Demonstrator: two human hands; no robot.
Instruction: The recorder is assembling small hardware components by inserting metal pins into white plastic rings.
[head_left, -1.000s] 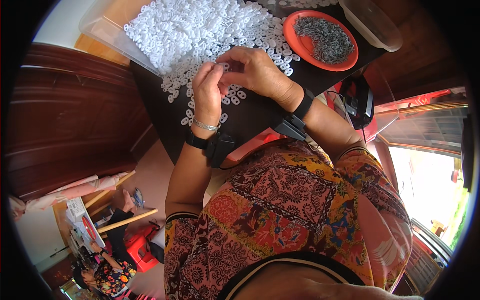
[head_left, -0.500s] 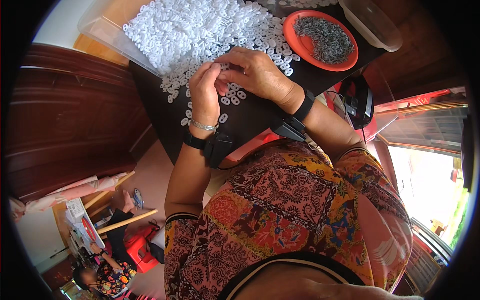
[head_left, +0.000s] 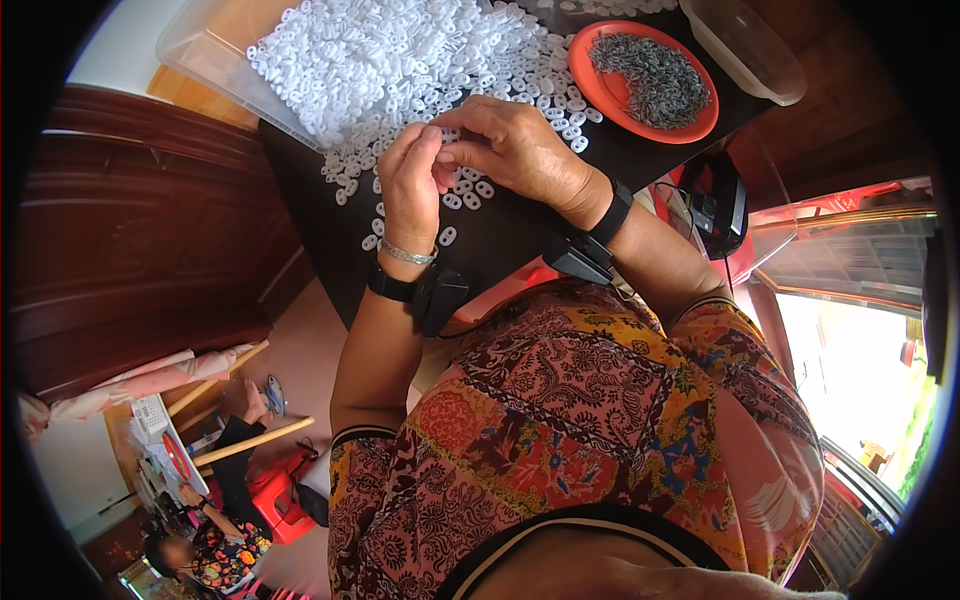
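Left hand (head_left: 412,185) and right hand (head_left: 515,150) meet fingertip to fingertip, pinching one small white ring between them above the dark table (head_left: 500,240). A few loose rings (head_left: 465,195) lie just beneath. The large white heap (head_left: 400,60) on the far side appears mostly unworked. An orange plate (head_left: 610,95) of grey metal pieces (head_left: 650,75) sits far right.

The person wears a short-sleeved paisley top (head_left: 600,430) in red, orange and yellow. Both wrists carry black bands with boxy devices; the left wrist adds a silver bracelet (head_left: 408,256).
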